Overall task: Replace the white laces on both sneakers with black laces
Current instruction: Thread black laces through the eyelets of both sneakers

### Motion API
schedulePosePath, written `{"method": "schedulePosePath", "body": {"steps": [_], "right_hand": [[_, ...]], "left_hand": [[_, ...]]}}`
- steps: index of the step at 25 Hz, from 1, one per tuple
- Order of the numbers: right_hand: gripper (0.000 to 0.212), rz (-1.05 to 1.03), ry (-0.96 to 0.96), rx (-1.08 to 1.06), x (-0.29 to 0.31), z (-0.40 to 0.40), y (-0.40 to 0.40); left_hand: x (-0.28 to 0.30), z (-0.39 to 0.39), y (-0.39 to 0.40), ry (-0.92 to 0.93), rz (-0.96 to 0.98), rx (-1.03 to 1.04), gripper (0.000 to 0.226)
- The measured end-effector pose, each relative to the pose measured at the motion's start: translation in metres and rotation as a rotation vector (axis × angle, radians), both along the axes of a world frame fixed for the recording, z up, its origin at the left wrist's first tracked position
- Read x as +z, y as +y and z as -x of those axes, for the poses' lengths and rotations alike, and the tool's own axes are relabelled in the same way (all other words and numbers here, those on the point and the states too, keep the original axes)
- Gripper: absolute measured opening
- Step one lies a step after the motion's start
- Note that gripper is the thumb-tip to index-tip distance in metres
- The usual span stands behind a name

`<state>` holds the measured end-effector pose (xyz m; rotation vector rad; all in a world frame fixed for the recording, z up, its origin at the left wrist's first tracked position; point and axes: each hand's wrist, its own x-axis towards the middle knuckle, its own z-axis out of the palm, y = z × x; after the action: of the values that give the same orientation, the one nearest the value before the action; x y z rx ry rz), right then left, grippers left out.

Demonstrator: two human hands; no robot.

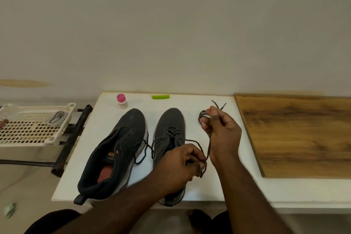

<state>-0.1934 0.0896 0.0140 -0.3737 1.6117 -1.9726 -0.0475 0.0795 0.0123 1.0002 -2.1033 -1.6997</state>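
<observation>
Two dark grey sneakers stand side by side on the white table (190, 100), toes pointing away from me. The left sneaker (117, 148) has bare eyelets and no lace. The right sneaker (171, 125) carries a black lace (193, 141) threaded through its front eyelets. My left hand (180, 165) pinches one end of that lace beside the right sneaker. My right hand (220, 129) is raised to the right and pinches a black lace whose coils (201, 118) lie on the table beneath it. White laces (57, 118) lie in a basket at the left.
A cream plastic basket (28, 131) sits on a dark metal rack left of the table. A small bottle with a pink cap (121, 100) and a green comb-like piece (160, 96) lie at the table's far edge. A wooden board (296, 135) covers the right side.
</observation>
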Motion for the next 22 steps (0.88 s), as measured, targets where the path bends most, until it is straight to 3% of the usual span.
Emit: {"method": "schedulePosePath", "body": {"steps": [5,10,13,17,22], "right_hand": [[0.046,-0.173,0.473,0.077,-0.01,-0.003,0.004],[0.027,-0.311,0.841,0.279,-0.015,-0.019,0.002],[0.044,-0.354,0.726,0.417,-0.018,-0.026,0.003],[0.022,-0.448,0.631,0.458,-0.025,-0.029,-0.001],[0.016,-0.519,0.652,0.492,-0.032,-0.037,-0.006]], "left_hand": [[-0.002,-0.037,-0.036,-0.099,0.337,0.298,0.012],[-0.025,-0.047,-0.047,-0.183,0.273,0.349,0.026],[-0.033,-0.043,-0.052,-0.239,0.341,0.327,0.026],[-0.038,-0.045,-0.059,-0.222,0.339,0.327,0.006],[-0.042,-0.052,-0.076,-0.162,0.137,0.327,0.012]]}}
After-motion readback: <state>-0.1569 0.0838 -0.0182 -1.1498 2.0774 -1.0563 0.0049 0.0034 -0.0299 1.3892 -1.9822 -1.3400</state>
